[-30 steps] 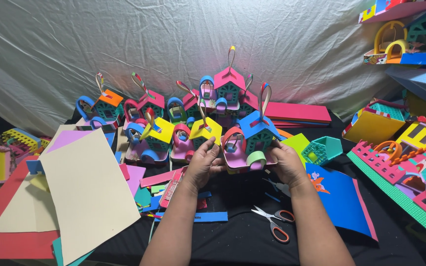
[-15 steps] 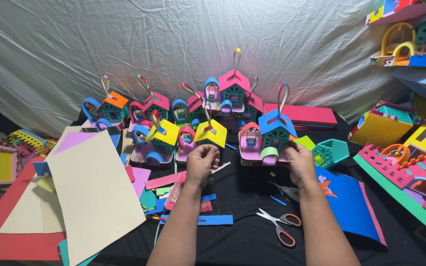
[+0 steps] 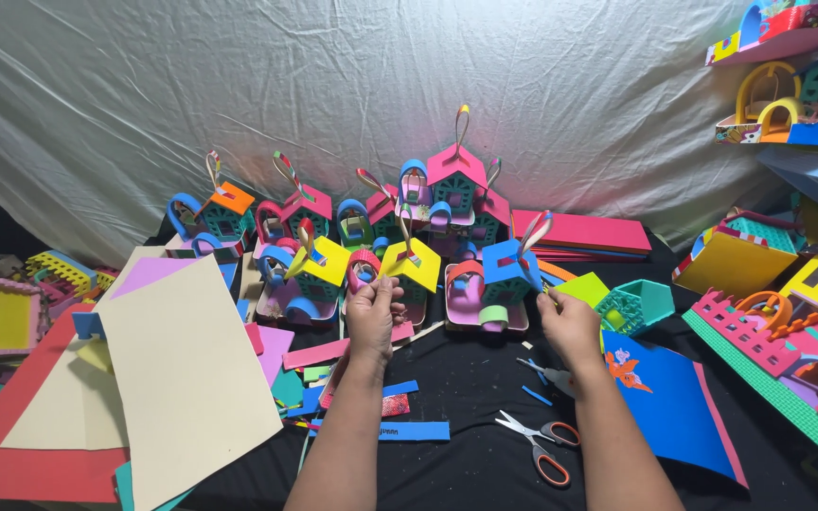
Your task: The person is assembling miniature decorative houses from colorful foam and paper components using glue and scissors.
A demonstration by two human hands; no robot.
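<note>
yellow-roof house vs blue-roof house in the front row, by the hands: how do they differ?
The yellow-roof house stands just above the left hand; the blue-roof house stands beside the right hand. The blue-roof house has a green loop at its front; the yellow-roof house shows none. Both are small foam houses with a strip handle on top, on pink bases.

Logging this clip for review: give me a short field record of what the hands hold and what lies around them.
left hand: left hand raised, fingers pinching a small red foam loop
right hand: right hand raised beside the blue-roofed foam house; what its grip holds cannot be told
nearest tool: orange-handled scissors lying on the black cloth
front row: yellow-roofed foam houses
left side: cream foam sheet
right side: blue foam sheet
backdrop: white plastic sheet
</note>
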